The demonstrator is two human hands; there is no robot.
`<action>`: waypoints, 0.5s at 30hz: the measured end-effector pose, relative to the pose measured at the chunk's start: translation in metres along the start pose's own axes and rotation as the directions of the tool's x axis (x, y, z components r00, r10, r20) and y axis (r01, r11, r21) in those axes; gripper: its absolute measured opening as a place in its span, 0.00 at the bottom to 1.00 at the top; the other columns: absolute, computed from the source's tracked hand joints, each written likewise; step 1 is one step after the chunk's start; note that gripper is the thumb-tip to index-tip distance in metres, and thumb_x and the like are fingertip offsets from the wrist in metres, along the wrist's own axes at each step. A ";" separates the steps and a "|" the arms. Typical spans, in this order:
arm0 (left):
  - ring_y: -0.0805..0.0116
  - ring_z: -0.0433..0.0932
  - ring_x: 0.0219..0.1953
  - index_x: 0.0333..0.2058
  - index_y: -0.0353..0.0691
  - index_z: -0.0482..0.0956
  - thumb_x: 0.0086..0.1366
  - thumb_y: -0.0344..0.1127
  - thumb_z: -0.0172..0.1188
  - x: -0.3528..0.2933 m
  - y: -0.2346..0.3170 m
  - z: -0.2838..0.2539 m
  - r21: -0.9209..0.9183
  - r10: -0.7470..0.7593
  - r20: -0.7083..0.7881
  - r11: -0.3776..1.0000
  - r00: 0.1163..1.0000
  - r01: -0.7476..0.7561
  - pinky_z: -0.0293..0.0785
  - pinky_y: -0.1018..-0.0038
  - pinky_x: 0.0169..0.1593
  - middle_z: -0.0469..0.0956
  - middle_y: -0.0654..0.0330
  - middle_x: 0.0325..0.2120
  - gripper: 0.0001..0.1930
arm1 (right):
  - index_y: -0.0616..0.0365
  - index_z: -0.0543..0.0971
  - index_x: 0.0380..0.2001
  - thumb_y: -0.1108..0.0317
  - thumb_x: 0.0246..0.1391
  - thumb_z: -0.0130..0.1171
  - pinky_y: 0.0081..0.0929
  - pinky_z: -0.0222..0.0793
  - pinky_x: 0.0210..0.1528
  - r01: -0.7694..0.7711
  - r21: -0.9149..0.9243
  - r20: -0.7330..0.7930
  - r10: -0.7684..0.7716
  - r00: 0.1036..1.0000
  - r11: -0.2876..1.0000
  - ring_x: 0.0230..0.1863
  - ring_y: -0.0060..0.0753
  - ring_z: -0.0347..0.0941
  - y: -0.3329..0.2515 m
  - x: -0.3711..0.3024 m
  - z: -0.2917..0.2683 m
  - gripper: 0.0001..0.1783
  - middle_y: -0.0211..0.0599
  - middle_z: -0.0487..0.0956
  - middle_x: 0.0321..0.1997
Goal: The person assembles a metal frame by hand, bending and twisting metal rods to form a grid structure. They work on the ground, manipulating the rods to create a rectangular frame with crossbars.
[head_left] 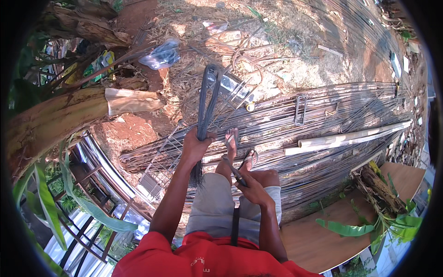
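Observation:
My left hand (195, 144) is closed around a bundle of thin tie wire (208, 99). The wire is doubled over into a loop at its far end, and its loose cut ends hang below the fist beside my left knee. In my right hand (254, 190), over my right thigh, is a dark hand tool (233, 170) that looks like pincers; its head points away from me to the left, apart from the wire. Fingers cover its handles. A layer of long steel bars (272, 117) lies on the ground past my sandalled feet.
Rectangular steel stirrups (301, 111) and a yellow tape measure (250, 107) rest on or beside the bars. Pale poles (350, 138) lie across the right. A banana trunk (69, 111) reaches in from the left, near a plastic bag (161, 54). A brown board (318, 240) is at lower right.

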State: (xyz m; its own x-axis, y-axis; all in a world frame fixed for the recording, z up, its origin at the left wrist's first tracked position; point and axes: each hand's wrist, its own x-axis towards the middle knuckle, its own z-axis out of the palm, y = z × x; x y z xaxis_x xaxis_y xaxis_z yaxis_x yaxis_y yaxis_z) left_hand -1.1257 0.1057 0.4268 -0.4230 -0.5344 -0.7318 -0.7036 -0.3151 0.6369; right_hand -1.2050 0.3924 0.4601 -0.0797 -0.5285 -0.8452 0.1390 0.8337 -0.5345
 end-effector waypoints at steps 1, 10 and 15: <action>0.68 0.88 0.36 0.45 0.35 0.85 0.61 0.27 0.73 0.007 0.006 -0.008 0.044 0.097 -0.075 0.995 0.993 -0.094 0.82 0.66 0.45 0.92 0.56 0.36 0.13 | 0.44 0.68 0.80 0.53 0.74 0.58 0.51 0.70 0.71 -0.022 -0.004 -0.006 0.022 1.000 1.000 0.71 0.65 0.75 -0.001 0.001 -0.007 0.35 0.62 0.78 0.69; 0.64 0.91 0.37 0.44 0.32 0.83 0.67 0.24 0.68 0.043 0.056 -0.075 0.295 0.156 -0.504 0.956 0.849 0.000 0.85 0.66 0.38 0.91 0.56 0.38 0.08 | 0.60 0.77 0.67 0.57 0.71 0.64 0.56 0.74 0.60 -0.151 -0.126 -0.248 0.117 0.962 0.981 0.57 0.65 0.82 -0.007 0.053 -0.098 0.27 0.64 0.84 0.52; 0.66 0.92 0.35 0.48 0.33 0.75 0.72 0.25 0.67 0.035 0.068 -0.036 -0.255 -0.065 -0.443 0.965 0.894 -0.056 0.81 0.77 0.28 0.90 0.51 0.47 0.11 | 0.61 0.76 0.65 0.58 0.62 0.70 0.60 0.75 0.59 -0.041 -0.331 -0.304 -0.066 0.950 0.943 0.56 0.69 0.80 0.000 0.114 -0.162 0.32 0.62 0.80 0.57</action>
State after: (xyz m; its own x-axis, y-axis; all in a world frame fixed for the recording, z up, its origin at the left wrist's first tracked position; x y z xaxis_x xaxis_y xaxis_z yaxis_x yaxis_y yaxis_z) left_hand -1.1683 0.0373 0.4530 -0.0798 -0.8049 -0.5880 -0.5101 -0.4738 0.7178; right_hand -1.3739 0.3579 0.3631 -0.3852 -0.5084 -0.7702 -0.1924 0.8605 -0.4718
